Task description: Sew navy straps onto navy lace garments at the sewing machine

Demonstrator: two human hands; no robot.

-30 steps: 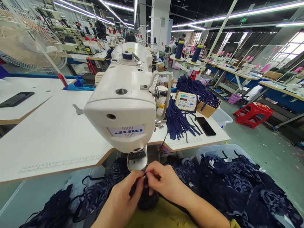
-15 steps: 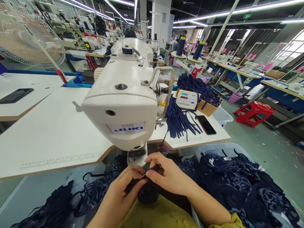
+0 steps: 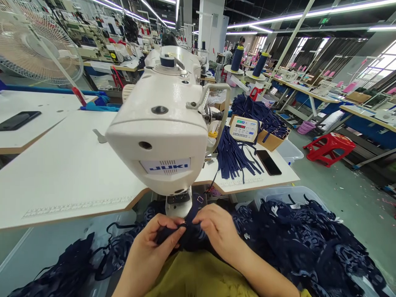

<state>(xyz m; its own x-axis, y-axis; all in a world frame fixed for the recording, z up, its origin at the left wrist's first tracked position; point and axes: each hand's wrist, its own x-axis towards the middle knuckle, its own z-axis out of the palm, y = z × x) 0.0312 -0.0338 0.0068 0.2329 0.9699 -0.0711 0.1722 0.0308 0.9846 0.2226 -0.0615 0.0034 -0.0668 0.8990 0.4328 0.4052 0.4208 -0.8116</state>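
Observation:
My left hand (image 3: 156,243) is closed, thumb and forefinger pinching the edge of a dark navy garment (image 3: 195,236) above my lap. A small shiny metal bit shows at its fingertips. Across from it, my right hand (image 3: 218,231) has curled fingers, with the fingertips at the garment's other side; their grip is partly hidden. Just beyond the hands is the sewing machine's metal lower arm (image 3: 179,206), under the white JUKI machine head (image 3: 157,144). A small loop-shaped metal piece (image 3: 200,199) lies on navy cloth right of that arm.
Navy straps (image 3: 233,154) lie on the white table (image 3: 77,165), near a control panel (image 3: 244,128) and a phone (image 3: 268,162). Lacy navy garments (image 3: 309,239) fill a bin at the right; more dark pieces (image 3: 68,264) lie at the left. A fan (image 3: 40,45) stands far left.
My hands have drawn slightly apart: the left moved a little left, the right a little right and down. More of the garment and the small loop-shaped piece now show between and beyond them.

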